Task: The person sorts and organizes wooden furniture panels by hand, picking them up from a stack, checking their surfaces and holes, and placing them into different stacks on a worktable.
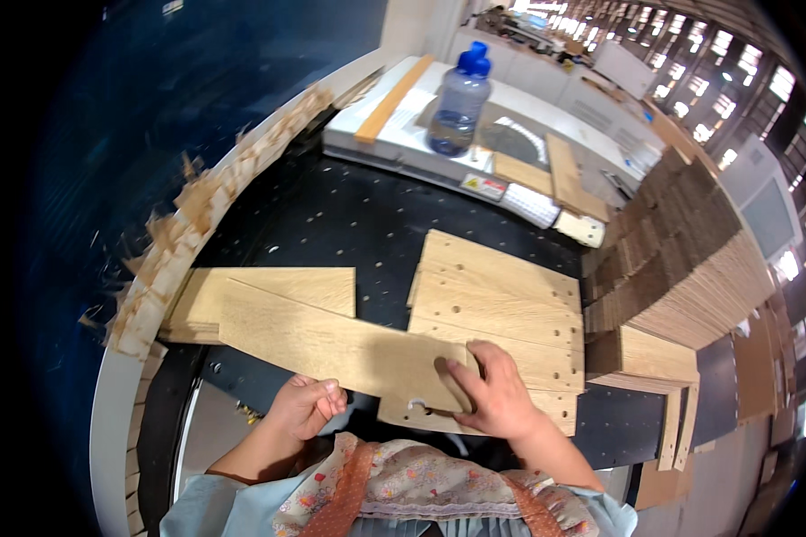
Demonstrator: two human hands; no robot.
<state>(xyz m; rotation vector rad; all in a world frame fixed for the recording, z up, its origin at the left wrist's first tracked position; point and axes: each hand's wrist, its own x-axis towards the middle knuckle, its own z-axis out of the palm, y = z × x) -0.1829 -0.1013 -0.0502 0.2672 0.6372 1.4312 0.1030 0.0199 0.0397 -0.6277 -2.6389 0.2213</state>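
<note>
My right hand (500, 390) grips the right end of a long light-wood board (331, 345), thumb and fingers around its edge. The board lies slanted, its left end over a short pile of wood boards (318, 285). Beneath its right end, wood panels with drilled holes (501, 309) lie side by side on the black perforated table (331, 215). Just below the board's near edge is my left hand (306, 407), apart from it. Its fingers are curled into a pinch; whether something small is in them is hidden.
A blue-capped water bottle (459, 103) and wood strips (394, 100) stand and lie on the white machine top behind. At right rises a tall stack of brown panels (681, 255). A pale rim with ragged tape scraps (184, 224) borders the left, beside a dark blue surface (179, 116).
</note>
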